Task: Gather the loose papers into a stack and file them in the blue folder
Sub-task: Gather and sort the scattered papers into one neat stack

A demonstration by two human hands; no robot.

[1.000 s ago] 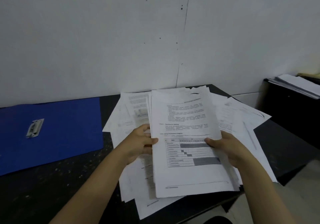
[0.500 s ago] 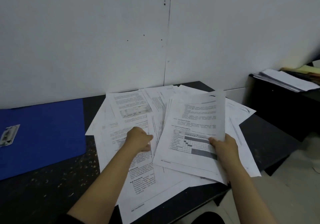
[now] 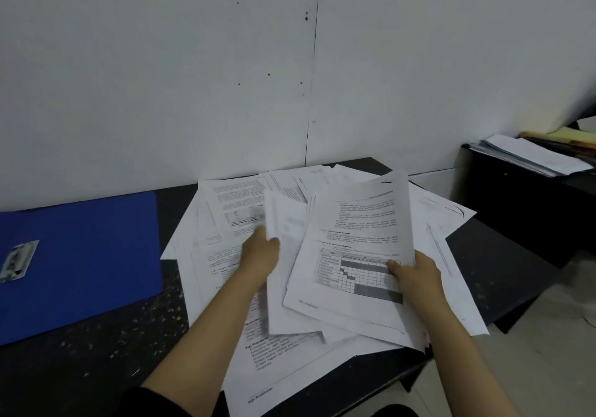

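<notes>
Several loose printed papers (image 3: 225, 210) lie fanned across the right half of a dark table (image 3: 96, 352). My right hand (image 3: 414, 276) grips a thin stack of sheets (image 3: 358, 242) by its right edge, thumb on the top page with a chart. That stack is lifted and tilted. My left hand (image 3: 261, 255) pinches one more sheet (image 3: 283, 274) and holds it up beside the stack, blurred. The blue folder (image 3: 84, 255) lies open and flat at the left, its metal clip (image 3: 17, 260) near the frame edge.
A white wall rises behind the table. To the right stands a dark cabinet (image 3: 522, 210) carrying another pile of papers (image 3: 529, 155) and yellow folders. Pale floor shows beyond the table's right corner.
My left hand let go of the stack, reached left into the spread, and has now lifted a sheet toward the stack. My right hand kept hold of the stack, tilting it rightward.
</notes>
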